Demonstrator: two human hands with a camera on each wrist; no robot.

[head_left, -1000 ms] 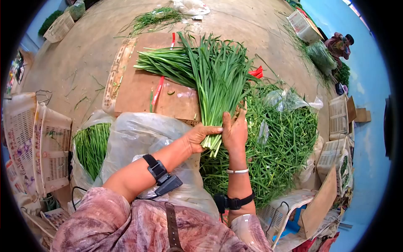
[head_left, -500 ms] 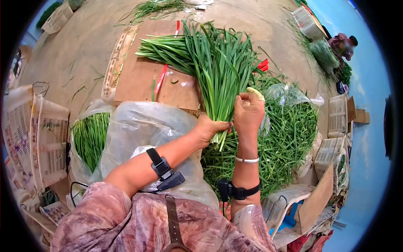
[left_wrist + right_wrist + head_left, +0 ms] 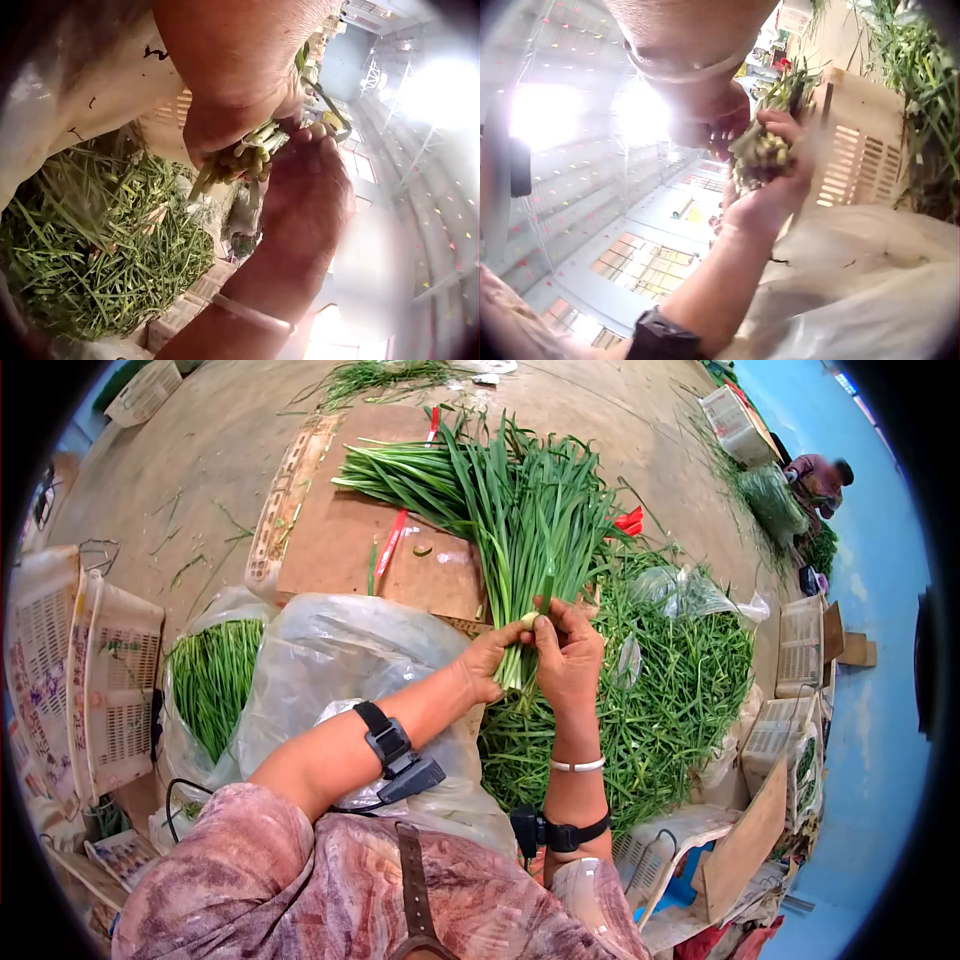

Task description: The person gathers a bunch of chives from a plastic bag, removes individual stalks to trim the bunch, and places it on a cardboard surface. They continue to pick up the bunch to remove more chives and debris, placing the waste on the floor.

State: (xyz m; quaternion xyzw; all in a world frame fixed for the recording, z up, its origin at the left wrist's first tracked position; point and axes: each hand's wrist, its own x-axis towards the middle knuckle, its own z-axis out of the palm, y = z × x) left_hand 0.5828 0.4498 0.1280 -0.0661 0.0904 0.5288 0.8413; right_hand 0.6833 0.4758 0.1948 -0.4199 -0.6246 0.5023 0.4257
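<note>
The head view showed the left hand point(image 3: 485, 660) curled round the green bunch point(image 3: 530, 525) near its cut ends; the right hand point(image 3: 572, 660) bent its fingers alongside, its hold unclear.

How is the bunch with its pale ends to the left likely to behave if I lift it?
The bunch is probably springy at its straight, pale stalks but floppy toward its long, thin leaves. It may shed stalks, since the ends splay and I see no tie. Its leafy end could drag or snag, because the held bunch overlaps it.
</note>
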